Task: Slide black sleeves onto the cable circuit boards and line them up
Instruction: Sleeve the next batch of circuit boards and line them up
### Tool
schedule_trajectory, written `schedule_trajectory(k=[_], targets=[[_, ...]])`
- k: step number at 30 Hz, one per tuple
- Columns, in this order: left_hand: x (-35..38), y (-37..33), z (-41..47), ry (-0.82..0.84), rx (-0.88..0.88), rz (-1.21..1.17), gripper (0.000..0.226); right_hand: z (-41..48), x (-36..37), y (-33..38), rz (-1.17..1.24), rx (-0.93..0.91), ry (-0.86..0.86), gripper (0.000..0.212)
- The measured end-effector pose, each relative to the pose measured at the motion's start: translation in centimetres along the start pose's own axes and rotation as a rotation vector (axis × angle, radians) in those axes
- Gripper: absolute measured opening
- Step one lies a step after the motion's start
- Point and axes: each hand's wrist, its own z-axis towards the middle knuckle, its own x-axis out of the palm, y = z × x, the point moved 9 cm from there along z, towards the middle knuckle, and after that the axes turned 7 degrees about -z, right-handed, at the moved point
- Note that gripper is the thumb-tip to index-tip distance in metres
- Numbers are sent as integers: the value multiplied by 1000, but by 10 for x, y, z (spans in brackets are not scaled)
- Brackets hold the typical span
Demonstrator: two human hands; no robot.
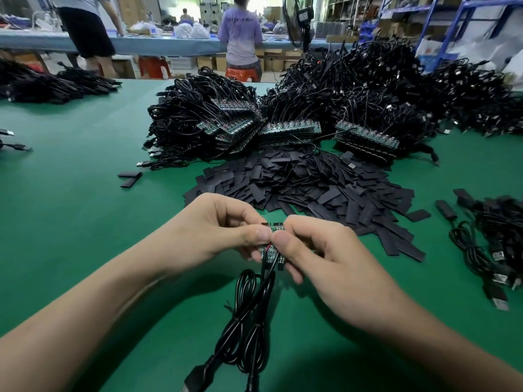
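View: head camera, looking down and forward over a green counter [85, 199]
Left hand [218, 230]: fingers curled; thumb and fingertips pinch the left side of the held circuit boards [273, 226]; thumb tip touches the right thumb tip
Right hand [322, 250]: fingers curled; pinches the right side of the same boards; both hands are raised above the counter, near its front middle
Held circuit boards: small green boards, mostly hidden behind the two thumbs; only the top and lower edges show; how many there are cannot be told
Hanging cables [254, 315]: black leads running from the boards' lower edge toward the viewer; looped loosely on the counter; a USB plug [198, 374] at the bottom edge
Sleeve pile [311, 188]: flat black sleeves heaped on the counter just beyond the hands
Stray sleeves [129, 178]: two, lying left of the pile and apart from it
Board stacks [290, 131]: three rows of boards with cables attached; behind the sleeve pile, at the foot of the cable heap [353, 80]
Right-edge bundle [492, 239]: black cables with USB plugs; well apart from the hands
Far-left heap [56, 83]: more black cables
Background: a person in a purple shirt [240, 35] seated on a red stool [243, 74] at a far counter [169, 45]; a standing fan [300, 21]; blue shelving [452, 26]
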Motion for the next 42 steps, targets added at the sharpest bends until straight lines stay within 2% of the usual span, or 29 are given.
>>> schedule_trajectory(k=[7,11,14,18,22,26,28,30,32,34,37,42], targets=[[8,7,3,25,-8,-130,11,-1,10,-19,301,80,19,42],[11,10,3,35,-31,-206,9,-1,12,-18,424,77,4,36],[12,10,4,44,-23,-224,13,-4,15,-17,466,90,13,41],[13,10,4,64,-13,-251,38,-4,16,-13,526,111,33,49],[13,14,4,85,-63,-211,43,-7,10,5,440,29,24,42],[3,23,5,4,-92,-108,12,-16,0,33,377,-105,28,32],[0,25,5,-41,-91,-142,12,-21,-7,52,336,-222,30,27],[-1,24,5,-54,-79,-106,19,-25,-8,66,394,-284,98,28],[-2,23,5,-50,-76,-72,23,-27,-8,76,575,-275,203,29],[-7,19,4,-25,-94,-47,23,-26,-15,76,688,-223,223,30],[-27,13,-4,47,-197,45,20,-16,-40,53,631,-52,122,32],[-57,12,-16,162,-367,532,16,-9,-57,-16,356,330,119,35]])
